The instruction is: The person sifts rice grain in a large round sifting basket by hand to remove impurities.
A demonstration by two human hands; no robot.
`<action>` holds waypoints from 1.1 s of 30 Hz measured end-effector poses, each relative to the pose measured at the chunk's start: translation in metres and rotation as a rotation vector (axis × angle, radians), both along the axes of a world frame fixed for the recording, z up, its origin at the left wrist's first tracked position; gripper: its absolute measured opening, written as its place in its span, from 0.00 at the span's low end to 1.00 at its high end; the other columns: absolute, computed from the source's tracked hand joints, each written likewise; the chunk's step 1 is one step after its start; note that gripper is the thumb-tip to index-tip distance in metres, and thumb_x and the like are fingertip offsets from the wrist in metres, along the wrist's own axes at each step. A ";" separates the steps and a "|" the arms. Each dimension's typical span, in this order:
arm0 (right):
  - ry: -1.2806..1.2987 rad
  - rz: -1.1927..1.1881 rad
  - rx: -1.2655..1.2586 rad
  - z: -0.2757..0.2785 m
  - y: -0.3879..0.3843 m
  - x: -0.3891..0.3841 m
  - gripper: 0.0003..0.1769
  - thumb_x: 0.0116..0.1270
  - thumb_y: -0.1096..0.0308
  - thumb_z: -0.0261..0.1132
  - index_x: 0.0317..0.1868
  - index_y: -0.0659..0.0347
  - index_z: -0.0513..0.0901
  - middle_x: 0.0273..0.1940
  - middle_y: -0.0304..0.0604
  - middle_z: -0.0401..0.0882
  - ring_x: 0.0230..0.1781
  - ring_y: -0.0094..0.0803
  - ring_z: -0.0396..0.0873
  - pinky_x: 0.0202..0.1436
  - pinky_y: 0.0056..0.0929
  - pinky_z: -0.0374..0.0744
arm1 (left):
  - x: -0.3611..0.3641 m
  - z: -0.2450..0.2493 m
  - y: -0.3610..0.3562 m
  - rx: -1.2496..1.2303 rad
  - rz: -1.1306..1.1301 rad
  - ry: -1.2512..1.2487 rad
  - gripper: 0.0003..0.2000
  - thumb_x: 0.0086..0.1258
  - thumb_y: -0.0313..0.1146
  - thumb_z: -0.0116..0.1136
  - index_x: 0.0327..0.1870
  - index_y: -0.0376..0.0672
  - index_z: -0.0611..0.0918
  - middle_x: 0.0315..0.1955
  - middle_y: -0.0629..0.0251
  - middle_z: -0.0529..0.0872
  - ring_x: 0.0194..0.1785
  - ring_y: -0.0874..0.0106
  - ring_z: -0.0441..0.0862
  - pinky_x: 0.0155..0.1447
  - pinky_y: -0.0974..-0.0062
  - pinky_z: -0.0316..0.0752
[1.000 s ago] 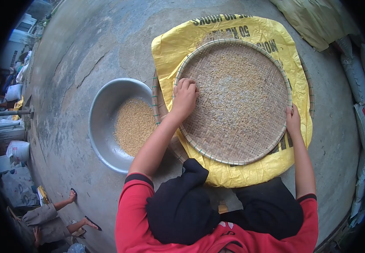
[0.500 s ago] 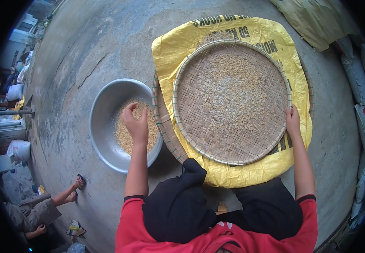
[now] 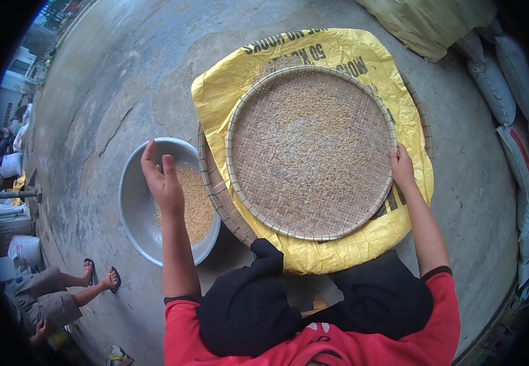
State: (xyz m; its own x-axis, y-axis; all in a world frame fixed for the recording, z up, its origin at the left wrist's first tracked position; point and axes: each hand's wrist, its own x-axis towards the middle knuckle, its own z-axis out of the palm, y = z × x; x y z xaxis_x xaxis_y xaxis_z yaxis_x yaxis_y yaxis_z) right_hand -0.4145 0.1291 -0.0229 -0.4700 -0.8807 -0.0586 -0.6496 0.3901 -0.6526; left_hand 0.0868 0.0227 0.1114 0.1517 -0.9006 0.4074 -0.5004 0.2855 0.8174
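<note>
A round woven winnowing tray (image 3: 264,201) with a green-stitched rim carries a spread of rice grains (image 3: 313,146), paler in the middle. My right hand (image 3: 402,167) grips its right rim. Beneath the tray lie a yellow printed sack (image 3: 331,256) and a second, larger woven tray (image 3: 231,219), mostly covered. On the left, a metal basin (image 3: 135,201) holds golden unhusked grain (image 3: 194,204). Above the basin is my left hand (image 3: 163,180), fingers and thumb apart, with nothing seen in it.
Filled sacks (image 3: 493,91) line the right side, and a yellowish sheet (image 3: 429,24) lies at the upper right. Another person's legs in sandals (image 3: 102,283) show at lower left. White buckets (image 3: 25,250) and household items stand along the left edge. The floor is concrete.
My left hand has moved left over the basin and its fingers have spread. My right hand keeps hold of the tray rim. The view has shifted, and the other person's legs have moved.
</note>
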 end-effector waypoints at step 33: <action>0.031 -0.014 0.028 0.006 0.027 0.006 0.23 0.68 0.55 0.51 0.57 0.62 0.69 0.44 0.59 0.78 0.45 0.55 0.76 0.46 0.44 0.73 | 0.037 0.062 0.113 1.004 -0.675 0.001 0.23 0.70 0.42 0.52 0.60 0.37 0.71 0.54 0.57 0.77 0.60 0.69 0.72 0.64 0.70 0.64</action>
